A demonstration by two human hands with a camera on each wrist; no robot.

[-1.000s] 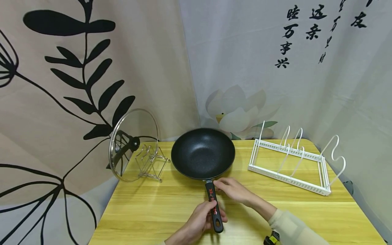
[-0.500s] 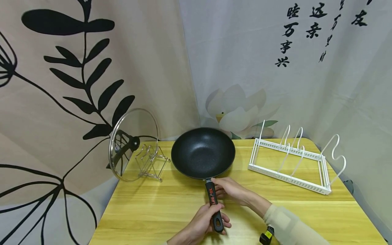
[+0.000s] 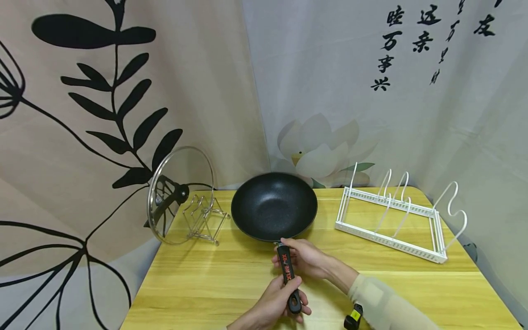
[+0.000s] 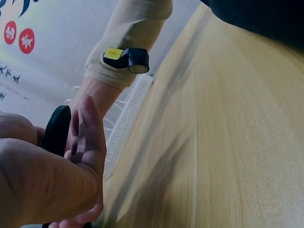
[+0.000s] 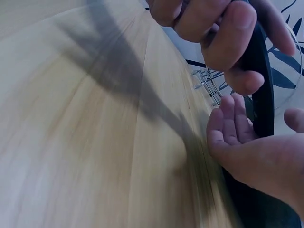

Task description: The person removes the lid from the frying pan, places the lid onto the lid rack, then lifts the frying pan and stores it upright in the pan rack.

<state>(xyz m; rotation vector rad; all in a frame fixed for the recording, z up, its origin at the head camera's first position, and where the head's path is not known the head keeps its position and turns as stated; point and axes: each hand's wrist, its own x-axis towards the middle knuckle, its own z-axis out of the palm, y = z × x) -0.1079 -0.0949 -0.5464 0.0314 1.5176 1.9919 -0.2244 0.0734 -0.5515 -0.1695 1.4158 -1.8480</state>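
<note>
A black wok (image 3: 274, 206) stands toward the back middle of the table, its long handle (image 3: 285, 262) with red lettering pointing at me. My left hand (image 3: 272, 298) holds the handle near its holed end, thumb on top and fingers beneath. Close to the pan, my right hand (image 3: 311, 259) lies around the handle, thumb along the neck and fingertips showing on the far side. In the right wrist view, the right fingers (image 5: 232, 118) curve up behind the black handle (image 5: 263, 90). Much of the handle in the left wrist view is hidden behind my left hand (image 4: 42, 180).
At the left, a glass lid (image 3: 181, 220) with a black knob stands upright in a small wire rack (image 3: 206, 220). To the right lies a white rack (image 3: 387, 242) with upright wire dividers. A printed curtain (image 3: 214, 101) hangs behind the wooden table (image 3: 198, 284).
My right hand has moved left onto the handle, its fingers passing under to the far side. The left hand has shifted slightly along the handle's end. The wok stays in place.
</note>
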